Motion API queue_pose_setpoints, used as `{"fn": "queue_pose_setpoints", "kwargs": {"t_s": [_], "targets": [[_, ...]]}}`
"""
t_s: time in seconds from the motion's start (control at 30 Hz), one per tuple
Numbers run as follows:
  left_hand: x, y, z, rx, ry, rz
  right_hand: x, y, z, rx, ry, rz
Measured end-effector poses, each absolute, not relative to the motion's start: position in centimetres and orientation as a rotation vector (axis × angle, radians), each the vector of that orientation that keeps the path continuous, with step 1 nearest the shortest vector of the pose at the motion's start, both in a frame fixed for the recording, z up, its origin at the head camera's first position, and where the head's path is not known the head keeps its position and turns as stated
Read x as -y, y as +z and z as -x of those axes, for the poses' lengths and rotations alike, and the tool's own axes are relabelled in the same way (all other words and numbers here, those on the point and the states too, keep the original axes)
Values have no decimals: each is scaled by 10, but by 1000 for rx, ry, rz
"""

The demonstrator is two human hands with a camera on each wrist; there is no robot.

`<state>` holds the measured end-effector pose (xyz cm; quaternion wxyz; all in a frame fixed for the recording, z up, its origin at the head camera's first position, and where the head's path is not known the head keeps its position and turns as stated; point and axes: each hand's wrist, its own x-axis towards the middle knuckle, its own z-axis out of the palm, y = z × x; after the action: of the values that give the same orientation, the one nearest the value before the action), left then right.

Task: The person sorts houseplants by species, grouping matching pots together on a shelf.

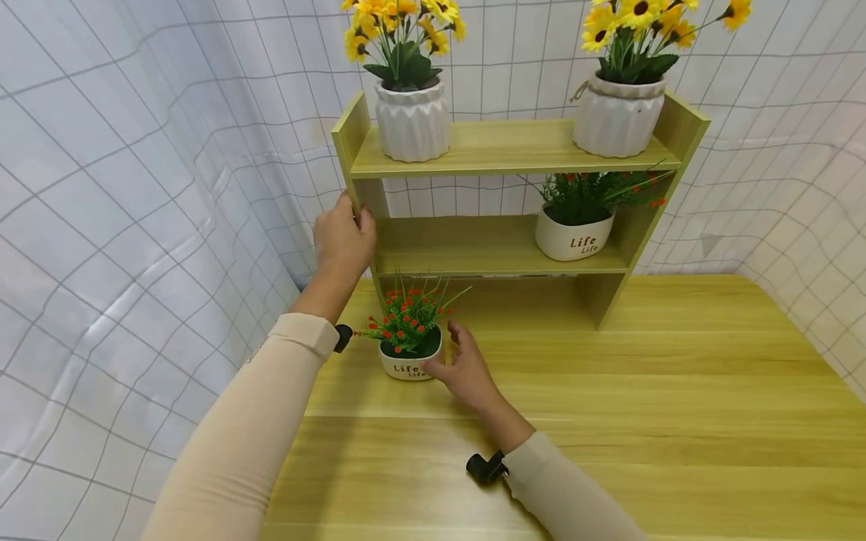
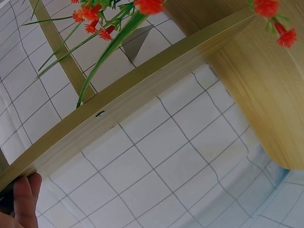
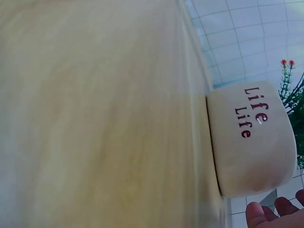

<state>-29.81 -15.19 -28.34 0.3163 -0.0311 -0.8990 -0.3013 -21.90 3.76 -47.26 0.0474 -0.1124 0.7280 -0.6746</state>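
Observation:
My left hand [image 1: 343, 239] grips the left side panel of a wooden shelf [image 1: 501, 148]; in the left wrist view, fingertips [image 2: 28, 199] lie against the panel. Near the shelf's lower left stands a white oval pot [image 1: 399, 368] lettered "Life", planted with red flowers [image 1: 409, 312] and green blades, upright on the wooden table. Beside its right side is my right hand [image 1: 467, 372], thumb and fingers spread around that side. From the right wrist view, fingertips [image 3: 256, 213] are close to the pot's wall [image 3: 251, 166]; whether they touch it I cannot tell.
Two white ribbed pots, left [image 1: 413, 124] and right [image 1: 619, 116], hold yellow flowers on the top shelf. A second "Life" pot [image 1: 575, 237] sits at the right of the middle shelf. Grid-patterned curtains [image 1: 169, 188] hang behind and beside the wooden table [image 1: 676, 421].

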Motion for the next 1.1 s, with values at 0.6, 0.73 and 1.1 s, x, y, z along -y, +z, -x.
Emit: {"fn": "queue_pose_setpoints", "kwargs": {"t_s": [0.6,0.73,1.1], "targets": [[153,-285,299,2367,-800,75,-24,-480,220,-2148,-2090,349],[152,-284,299,2362,-798,77,-23,-482,222,-2145,-2086,340],[153,-286,300,2360,-797,82,-20,-492,227,-2175,-2079,340]]}}
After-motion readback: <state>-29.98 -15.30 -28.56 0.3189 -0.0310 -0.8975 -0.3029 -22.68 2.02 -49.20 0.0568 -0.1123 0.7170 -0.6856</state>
